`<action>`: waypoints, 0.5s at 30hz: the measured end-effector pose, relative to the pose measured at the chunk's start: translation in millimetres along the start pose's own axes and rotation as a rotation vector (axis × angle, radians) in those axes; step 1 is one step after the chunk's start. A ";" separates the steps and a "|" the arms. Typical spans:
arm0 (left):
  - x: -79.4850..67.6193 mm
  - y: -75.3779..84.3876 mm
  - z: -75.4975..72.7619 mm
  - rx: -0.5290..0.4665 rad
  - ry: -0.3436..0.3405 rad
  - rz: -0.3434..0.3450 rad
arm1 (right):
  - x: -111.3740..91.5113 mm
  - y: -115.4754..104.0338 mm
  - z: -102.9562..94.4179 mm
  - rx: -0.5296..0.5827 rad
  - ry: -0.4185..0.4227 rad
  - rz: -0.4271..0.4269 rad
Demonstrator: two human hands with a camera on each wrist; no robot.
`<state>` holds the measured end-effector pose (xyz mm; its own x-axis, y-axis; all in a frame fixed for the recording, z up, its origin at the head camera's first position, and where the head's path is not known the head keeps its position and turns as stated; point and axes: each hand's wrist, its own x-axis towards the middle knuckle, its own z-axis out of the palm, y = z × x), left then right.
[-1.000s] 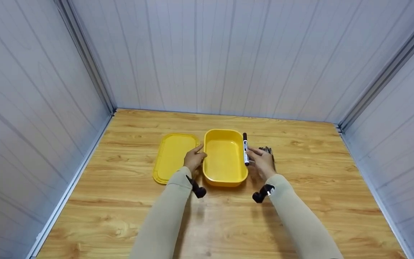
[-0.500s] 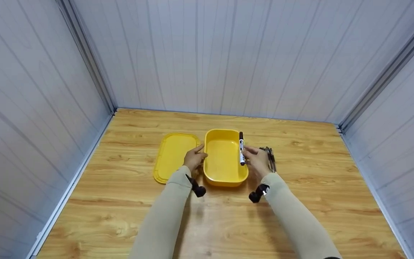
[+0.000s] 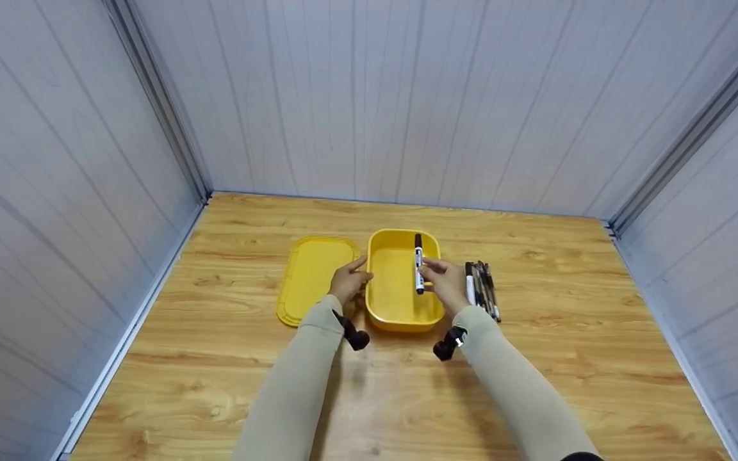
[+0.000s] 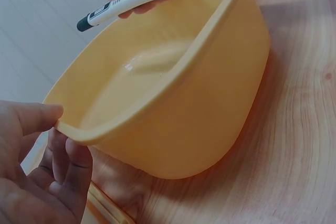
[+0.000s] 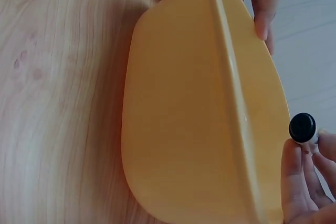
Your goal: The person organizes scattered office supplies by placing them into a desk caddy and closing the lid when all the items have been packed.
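A yellow plastic box [image 3: 405, 326] stands on the wooden table without its lid. At its left side my left hand [image 3: 346, 283] pinches the rim, thumb over the inner edge and fingers against the outer wall, as the left wrist view shows. My right hand [image 3: 447, 286] holds a white marker [image 3: 419, 264] with a black cap between thumb and fingers. The marker [image 4: 122, 3] is above the box's opening, towards its right side, and apart from the bottom. Only its black end [image 5: 303, 127] shows clearly in the right wrist view.
Left of the box lies its flat yellow lid [image 3: 311, 276], partly behind my left hand. On the right, several pens [image 3: 485, 288] and another white marker [image 3: 469, 283] lie side by side on the table [image 3: 382, 397]. Pale panel walls [image 3: 375, 102] enclose the back and both sides.
My right hand has carried the marker leftward from the box's right rim to over its opening. The pens at the right are now more visible. My left hand stays at the rim.
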<state>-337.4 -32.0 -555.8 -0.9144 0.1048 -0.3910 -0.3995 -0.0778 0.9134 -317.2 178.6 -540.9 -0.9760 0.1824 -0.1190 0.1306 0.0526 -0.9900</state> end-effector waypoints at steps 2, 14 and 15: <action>2.2 -0.6 -0.9 0.007 0.011 0.007 | -0.3 0.6 5.2 -0.025 0.012 -0.010; 0.1 0.5 -3.7 0.055 0.015 0.046 | -2.5 13.0 35.5 -0.006 0.008 -0.011; -0.1 0.2 -3.3 0.053 0.014 0.046 | -2.5 15.4 36.9 -0.001 0.011 -0.003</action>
<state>-337.6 -35.3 -555.9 -0.9328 0.0880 -0.3495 -0.3532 -0.0291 0.9351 -319.2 142.7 -558.7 -0.9745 0.1926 -0.1148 0.1273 0.0537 -0.9904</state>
